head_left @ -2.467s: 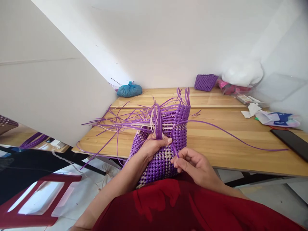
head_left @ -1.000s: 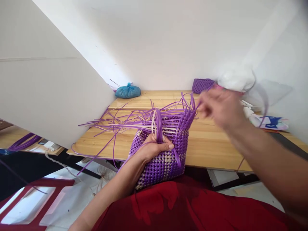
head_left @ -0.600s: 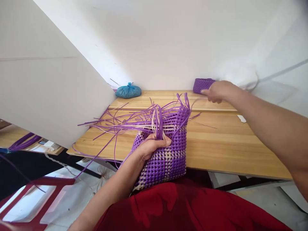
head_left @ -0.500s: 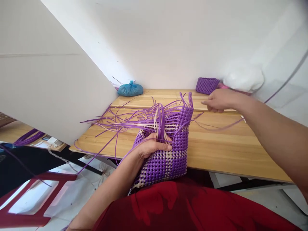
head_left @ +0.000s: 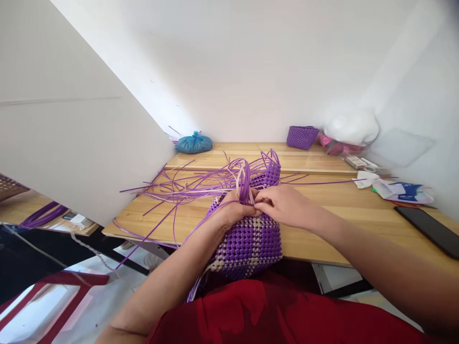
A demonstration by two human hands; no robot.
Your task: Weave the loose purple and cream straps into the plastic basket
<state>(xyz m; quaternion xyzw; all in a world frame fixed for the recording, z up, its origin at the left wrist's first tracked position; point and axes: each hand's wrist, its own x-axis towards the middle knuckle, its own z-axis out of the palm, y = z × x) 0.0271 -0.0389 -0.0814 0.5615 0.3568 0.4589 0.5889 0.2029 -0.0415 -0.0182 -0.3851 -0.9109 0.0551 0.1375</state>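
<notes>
A purple and cream woven basket [head_left: 256, 239] leans on my lap against the front edge of the wooden table [head_left: 322, 234]. My left hand [head_left: 233, 209] is closed round a looped bundle of purple and cream strips [head_left: 245, 181] at the basket's upper part. Right beside it, my right hand [head_left: 278, 203] has thumb and forefinger pinched together at the base of the bundle; what lies between the fingertips is too small to make out. Many loose strips [head_left: 193, 191] fan out leftward over the table.
A blue tied bag [head_left: 194, 143] and a small purple basket [head_left: 301, 137] sit by the wall. Farther right are a white bag [head_left: 351, 128], small packets [head_left: 405, 192] and a black phone [head_left: 428, 231]. A red chair [head_left: 68, 291] stands lower left.
My right hand has come in from the right, over the table, to the basket beside my left hand. The view has shifted, and the phone and packets now show at the right.
</notes>
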